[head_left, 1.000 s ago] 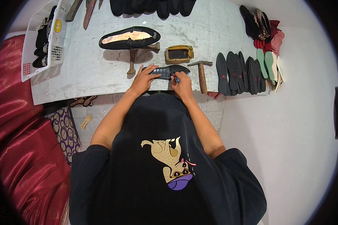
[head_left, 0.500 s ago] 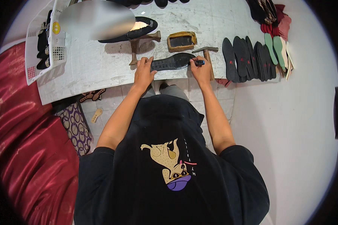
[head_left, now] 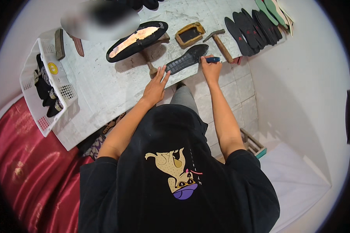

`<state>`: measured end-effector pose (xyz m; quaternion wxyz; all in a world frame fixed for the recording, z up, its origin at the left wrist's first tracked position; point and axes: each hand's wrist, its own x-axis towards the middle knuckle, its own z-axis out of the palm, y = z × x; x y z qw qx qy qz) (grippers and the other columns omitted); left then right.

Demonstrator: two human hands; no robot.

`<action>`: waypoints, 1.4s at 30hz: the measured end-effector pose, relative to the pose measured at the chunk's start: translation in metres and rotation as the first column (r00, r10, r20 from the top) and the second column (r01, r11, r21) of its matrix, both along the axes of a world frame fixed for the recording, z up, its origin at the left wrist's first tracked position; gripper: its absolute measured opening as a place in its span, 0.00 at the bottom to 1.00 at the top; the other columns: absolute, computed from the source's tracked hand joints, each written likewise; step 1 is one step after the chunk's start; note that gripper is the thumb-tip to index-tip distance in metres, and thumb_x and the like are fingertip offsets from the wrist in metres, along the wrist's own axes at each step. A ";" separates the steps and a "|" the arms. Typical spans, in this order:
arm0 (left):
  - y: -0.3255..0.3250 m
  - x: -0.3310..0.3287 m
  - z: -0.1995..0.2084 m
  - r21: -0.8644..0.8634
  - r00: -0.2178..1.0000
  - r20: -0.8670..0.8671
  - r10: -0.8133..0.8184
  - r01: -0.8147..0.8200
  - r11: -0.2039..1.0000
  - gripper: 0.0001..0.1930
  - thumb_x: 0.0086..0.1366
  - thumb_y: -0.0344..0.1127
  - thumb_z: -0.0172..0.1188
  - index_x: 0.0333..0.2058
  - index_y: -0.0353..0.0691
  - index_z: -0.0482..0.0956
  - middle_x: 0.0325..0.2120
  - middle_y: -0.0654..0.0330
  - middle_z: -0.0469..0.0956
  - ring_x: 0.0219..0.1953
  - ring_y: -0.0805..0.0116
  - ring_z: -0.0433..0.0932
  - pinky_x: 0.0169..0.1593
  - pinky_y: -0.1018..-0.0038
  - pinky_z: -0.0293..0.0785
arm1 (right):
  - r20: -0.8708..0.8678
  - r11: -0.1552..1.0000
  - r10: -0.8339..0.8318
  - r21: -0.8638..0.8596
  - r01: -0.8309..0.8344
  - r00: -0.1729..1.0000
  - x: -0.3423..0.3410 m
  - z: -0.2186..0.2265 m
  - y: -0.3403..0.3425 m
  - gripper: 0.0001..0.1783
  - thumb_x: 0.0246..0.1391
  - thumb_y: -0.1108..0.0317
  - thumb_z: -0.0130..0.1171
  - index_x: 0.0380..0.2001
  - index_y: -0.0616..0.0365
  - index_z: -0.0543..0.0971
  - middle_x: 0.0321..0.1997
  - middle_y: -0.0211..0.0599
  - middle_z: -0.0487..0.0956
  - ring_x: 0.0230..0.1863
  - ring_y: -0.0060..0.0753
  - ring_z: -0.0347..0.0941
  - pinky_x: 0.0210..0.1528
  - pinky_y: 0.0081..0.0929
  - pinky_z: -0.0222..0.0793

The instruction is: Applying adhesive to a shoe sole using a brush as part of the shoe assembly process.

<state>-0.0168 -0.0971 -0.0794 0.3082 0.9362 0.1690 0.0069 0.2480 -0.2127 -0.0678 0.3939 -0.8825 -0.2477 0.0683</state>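
Observation:
A black shoe sole (head_left: 187,59) lies slanted near the table's front edge, its ribbed tread facing up. My left hand (head_left: 155,88) is at its left end, fingers stretched out and fingertips touching the sole's edge. In my right hand (head_left: 211,71) is a thick, dark blue pen-shaped tool (head_left: 212,59), its working end close to the sole's right part and hidden by my fingers. Beyond my left hand, a black shoe (head_left: 138,40) with a pale inside rests over a metal shoe anvil (head_left: 148,64).
A yellow-rimmed box (head_left: 190,35) and a hammer (head_left: 223,47) lie beyond the sole. Black insoles (head_left: 243,33) and green ones (head_left: 270,11) line the right side. A white basket (head_left: 68,87) holding black items stands at left, near red cloth (head_left: 23,155).
My view has turned, so the table looks tilted. The left hand's fingers have straightened and slid to the sole's end. The right hand keeps the tool, which now sticks out further rightward.

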 end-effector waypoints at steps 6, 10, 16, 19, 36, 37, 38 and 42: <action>0.012 -0.004 -0.003 0.052 0.981 -0.132 -0.143 0.151 0.987 0.52 0.52 0.22 0.68 0.75 0.35 0.52 0.78 0.41 0.40 0.78 0.40 0.50 0.72 0.59 0.66 | 0.037 0.992 -0.118 -0.036 0.119 0.992 -0.019 0.005 0.018 0.11 0.50 0.66 0.71 0.26 0.65 0.83 0.26 0.53 0.84 0.32 0.55 0.83 0.38 0.42 0.76; 0.017 -0.006 -0.006 0.011 0.983 -0.069 -0.170 0.171 0.985 0.53 0.50 0.19 0.67 0.75 0.35 0.52 0.78 0.38 0.38 0.77 0.39 0.51 0.69 0.59 0.70 | 0.073 0.984 -0.156 -0.069 0.161 0.985 -0.027 -0.001 0.018 0.11 0.49 0.66 0.71 0.27 0.64 0.83 0.26 0.54 0.84 0.32 0.57 0.83 0.39 0.43 0.77; 0.021 0.000 -0.004 0.024 0.968 -0.154 -0.200 0.206 0.978 0.52 0.52 0.20 0.66 0.76 0.37 0.52 0.79 0.43 0.33 0.79 0.46 0.47 0.67 0.65 0.73 | 0.076 0.975 -0.213 -0.055 0.217 0.974 -0.043 0.000 0.022 0.11 0.49 0.65 0.71 0.26 0.64 0.84 0.27 0.53 0.85 0.33 0.57 0.84 0.41 0.44 0.78; 0.025 -0.001 -0.003 -0.007 0.962 -0.180 -0.205 0.207 0.978 0.55 0.51 0.20 0.68 0.77 0.39 0.50 0.79 0.43 0.32 0.79 0.46 0.47 0.67 0.65 0.73 | 0.057 0.968 -0.218 -0.113 0.223 0.974 -0.049 0.003 0.027 0.11 0.49 0.65 0.71 0.26 0.64 0.85 0.28 0.53 0.85 0.34 0.57 0.84 0.41 0.43 0.78; 0.053 -0.024 -0.007 -0.273 0.959 0.020 -0.283 0.277 0.921 0.52 0.52 0.28 0.75 0.72 0.28 0.54 0.79 0.48 0.37 0.69 0.36 0.66 0.67 0.55 0.71 | -0.012 0.928 -0.358 -0.117 0.355 0.933 -0.079 0.001 0.028 0.11 0.51 0.63 0.70 0.28 0.60 0.86 0.32 0.52 0.86 0.37 0.59 0.83 0.44 0.45 0.77; 0.052 -0.024 -0.008 -0.267 0.961 0.022 -0.275 0.271 0.925 0.52 0.52 0.28 0.75 0.72 0.29 0.54 0.79 0.48 0.37 0.68 0.36 0.66 0.67 0.55 0.71 | 0.041 0.930 -0.345 -0.122 0.348 0.938 -0.081 0.001 0.028 0.10 0.52 0.63 0.70 0.28 0.60 0.86 0.31 0.52 0.86 0.36 0.59 0.83 0.44 0.45 0.77; 0.051 -0.024 -0.008 -0.261 0.963 0.025 -0.268 0.265 0.928 0.52 0.51 0.29 0.75 0.72 0.29 0.54 0.79 0.49 0.38 0.67 0.35 0.67 0.67 0.54 0.71 | 0.042 0.926 -0.353 -0.124 0.355 0.935 -0.085 0.000 0.029 0.10 0.52 0.63 0.70 0.28 0.60 0.86 0.31 0.52 0.86 0.36 0.59 0.83 0.44 0.45 0.77; 0.052 -0.023 -0.008 -0.250 0.965 0.021 -0.262 0.259 0.933 0.52 0.51 0.29 0.75 0.72 0.30 0.55 0.79 0.49 0.38 0.67 0.35 0.68 0.66 0.54 0.72 | 0.004 0.952 -0.301 -0.058 0.300 0.954 -0.104 0.007 0.033 0.10 0.52 0.64 0.69 0.28 0.62 0.85 0.26 0.51 0.84 0.31 0.56 0.82 0.38 0.44 0.76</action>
